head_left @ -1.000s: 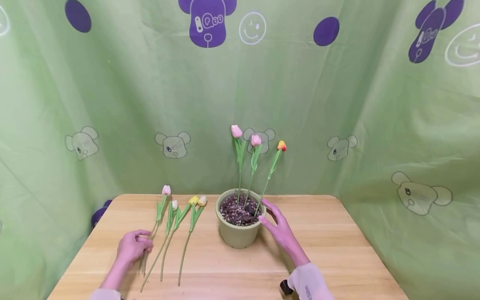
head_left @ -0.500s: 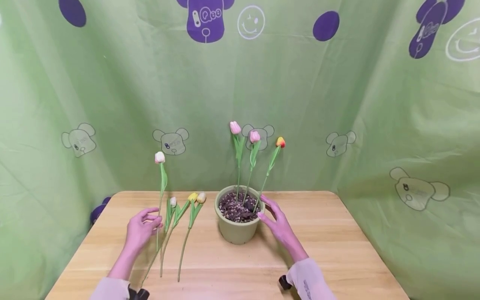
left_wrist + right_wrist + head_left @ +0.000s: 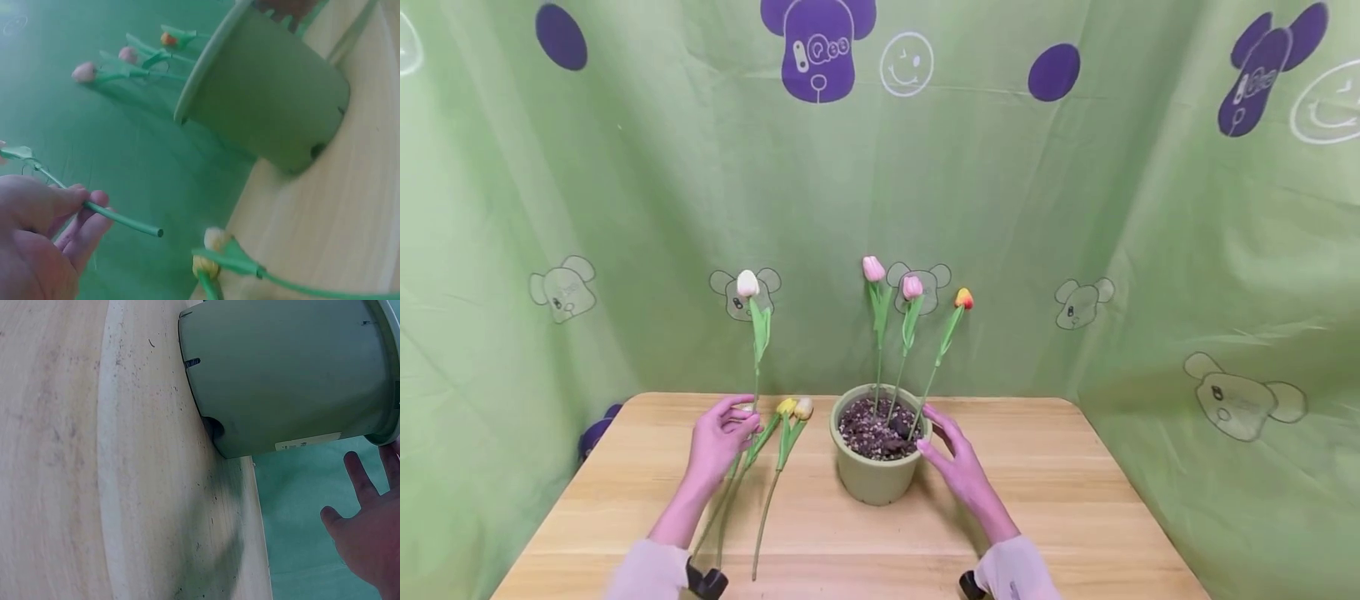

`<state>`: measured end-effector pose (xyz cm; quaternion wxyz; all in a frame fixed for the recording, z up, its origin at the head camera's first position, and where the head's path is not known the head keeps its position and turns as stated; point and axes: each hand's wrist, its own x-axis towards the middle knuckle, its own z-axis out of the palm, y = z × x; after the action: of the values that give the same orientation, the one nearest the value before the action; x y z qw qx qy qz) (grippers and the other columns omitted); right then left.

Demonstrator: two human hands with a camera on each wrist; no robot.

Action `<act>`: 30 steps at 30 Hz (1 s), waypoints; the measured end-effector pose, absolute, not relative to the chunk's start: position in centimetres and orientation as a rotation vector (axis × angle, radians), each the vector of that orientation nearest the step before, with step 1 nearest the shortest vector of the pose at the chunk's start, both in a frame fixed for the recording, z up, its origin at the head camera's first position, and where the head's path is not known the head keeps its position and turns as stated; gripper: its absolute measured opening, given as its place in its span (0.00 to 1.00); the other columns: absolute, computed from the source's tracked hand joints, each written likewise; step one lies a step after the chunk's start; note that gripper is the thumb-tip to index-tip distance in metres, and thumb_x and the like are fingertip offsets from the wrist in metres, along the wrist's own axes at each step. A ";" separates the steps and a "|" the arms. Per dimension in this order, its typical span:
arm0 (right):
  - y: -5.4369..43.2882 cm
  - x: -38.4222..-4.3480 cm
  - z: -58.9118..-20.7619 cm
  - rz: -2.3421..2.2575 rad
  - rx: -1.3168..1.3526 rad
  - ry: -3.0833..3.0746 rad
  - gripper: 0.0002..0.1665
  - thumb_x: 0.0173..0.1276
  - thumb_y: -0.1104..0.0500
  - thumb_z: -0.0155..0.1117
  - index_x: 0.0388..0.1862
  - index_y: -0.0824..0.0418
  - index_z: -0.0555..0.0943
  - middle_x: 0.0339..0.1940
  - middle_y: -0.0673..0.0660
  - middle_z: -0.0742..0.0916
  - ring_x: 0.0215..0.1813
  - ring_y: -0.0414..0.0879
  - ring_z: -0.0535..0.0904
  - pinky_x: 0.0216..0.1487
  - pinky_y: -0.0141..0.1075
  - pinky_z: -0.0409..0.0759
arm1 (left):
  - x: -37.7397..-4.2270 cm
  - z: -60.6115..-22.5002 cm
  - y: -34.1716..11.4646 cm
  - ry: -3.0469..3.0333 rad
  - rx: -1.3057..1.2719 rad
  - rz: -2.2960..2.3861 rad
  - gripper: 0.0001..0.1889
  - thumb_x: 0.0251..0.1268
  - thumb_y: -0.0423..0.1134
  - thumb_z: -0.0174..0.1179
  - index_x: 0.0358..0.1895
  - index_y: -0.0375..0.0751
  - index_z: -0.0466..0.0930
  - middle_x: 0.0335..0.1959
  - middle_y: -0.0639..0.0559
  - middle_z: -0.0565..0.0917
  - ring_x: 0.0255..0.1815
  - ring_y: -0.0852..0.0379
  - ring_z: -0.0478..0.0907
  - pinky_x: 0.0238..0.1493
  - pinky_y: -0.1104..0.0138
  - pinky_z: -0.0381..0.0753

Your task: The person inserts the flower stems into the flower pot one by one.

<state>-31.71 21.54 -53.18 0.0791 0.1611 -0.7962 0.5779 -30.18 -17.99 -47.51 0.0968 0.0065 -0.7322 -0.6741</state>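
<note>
My left hand (image 3: pixel 718 442) pinches the green stem of a white artificial tulip (image 3: pixel 748 284), held upright above the table; in the left wrist view the cut end of its stem (image 3: pixel 134 223) pokes out past the fingertips. At the right, my right hand (image 3: pixel 958 467) rests on the rim of a green flowerpot (image 3: pixel 874 479), its fingers spread. Dark soil (image 3: pixel 876 429) fills the pot. Two pink tulips (image 3: pixel 873 268) and a red-and-yellow tulip (image 3: pixel 964 299) stand in it, the last leaning right.
On the wooden table (image 3: pixel 1037 500), left of the pot, lie a yellow tulip (image 3: pixel 786 407), a cream tulip (image 3: pixel 803 408) and another one partly hidden behind my left hand. A green printed curtain (image 3: pixel 1000 183) hangs around the table's back and sides.
My left hand has lifted the white tulip off the table, turned it upright and carried it rightward towards the pot. The right hand stays at the pot's rim.
</note>
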 end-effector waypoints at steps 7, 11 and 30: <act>21.6 -31.3 -53.9 1.742 0.446 -2.404 0.37 0.77 0.53 0.64 0.81 0.52 0.64 0.83 0.58 0.66 0.81 0.66 0.62 0.82 0.63 0.54 | -31.1 -46.3 -14.9 -2.095 -0.056 -2.060 0.21 0.69 0.26 0.64 0.64 0.37 0.77 0.47 0.40 0.87 0.42 0.59 0.85 0.48 0.60 0.91; 21.5 -31.1 -54.0 1.752 0.445 -2.404 0.37 0.77 0.52 0.63 0.81 0.51 0.64 0.83 0.58 0.65 0.81 0.66 0.61 0.82 0.63 0.53 | -31.8 -45.4 -13.1 -2.050 -0.070 -2.099 0.21 0.67 0.26 0.65 0.63 0.39 0.79 0.47 0.38 0.86 0.43 0.53 0.85 0.49 0.56 0.91; 21.7 -31.7 -52.9 1.745 0.460 -2.408 0.38 0.78 0.51 0.62 0.82 0.52 0.63 0.84 0.58 0.64 0.81 0.65 0.60 0.83 0.63 0.51 | -36.0 -42.5 -6.9 -1.849 -0.173 -2.216 0.21 0.65 0.25 0.67 0.61 0.35 0.79 0.40 0.42 0.89 0.37 0.44 0.90 0.34 0.68 0.90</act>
<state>-31.75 21.67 -52.88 0.0660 0.1526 -0.7984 0.5786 -36.02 -6.86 -42.47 0.1250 -0.0592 -0.6345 -0.7605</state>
